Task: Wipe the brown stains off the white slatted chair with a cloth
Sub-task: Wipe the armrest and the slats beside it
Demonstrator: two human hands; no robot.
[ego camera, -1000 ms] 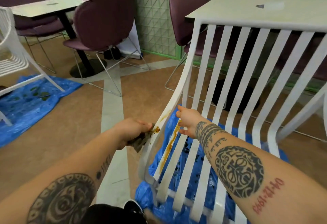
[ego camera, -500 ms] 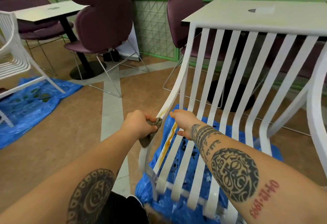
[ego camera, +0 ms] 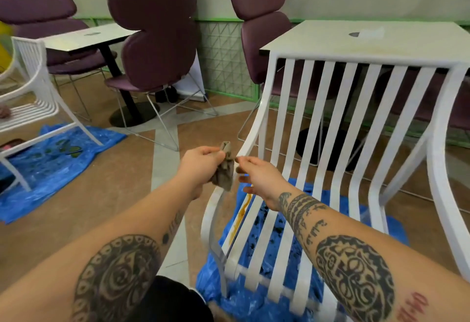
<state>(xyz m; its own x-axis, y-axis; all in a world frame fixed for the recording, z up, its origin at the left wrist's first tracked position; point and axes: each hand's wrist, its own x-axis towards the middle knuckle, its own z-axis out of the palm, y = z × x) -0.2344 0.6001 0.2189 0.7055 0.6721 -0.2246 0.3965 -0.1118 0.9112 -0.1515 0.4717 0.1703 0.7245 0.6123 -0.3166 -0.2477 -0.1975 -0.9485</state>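
Observation:
The white slatted chair (ego camera: pixel 328 118) stands right in front of me on a blue plastic sheet (ego camera: pixel 256 298). A brown-yellow stain (ego camera: pixel 240 216) runs down the inner edge of the second slat from the left. My left hand (ego camera: pixel 203 164) grips a crumpled grey-brown cloth (ego camera: pixel 225 169) just beside the chair's curved left rail. My right hand (ego camera: pixel 256 175) is at the cloth's right edge, thumb and forefinger pinching it, the other fingers loosely spread. Both tattooed forearms reach in from below.
A second white slatted chair (ego camera: pixel 33 103) stands at the left on another blue sheet (ego camera: pixel 58 159). Purple upholstered chairs (ego camera: pixel 155 41) and two pale tables (ego camera: pixel 368 41) stand behind. The floor is brown with grey stripes.
My left hand has lifted the cloth off the left rail and upward. My right hand let go of the stained slat and moved to the cloth. The view tilted up.

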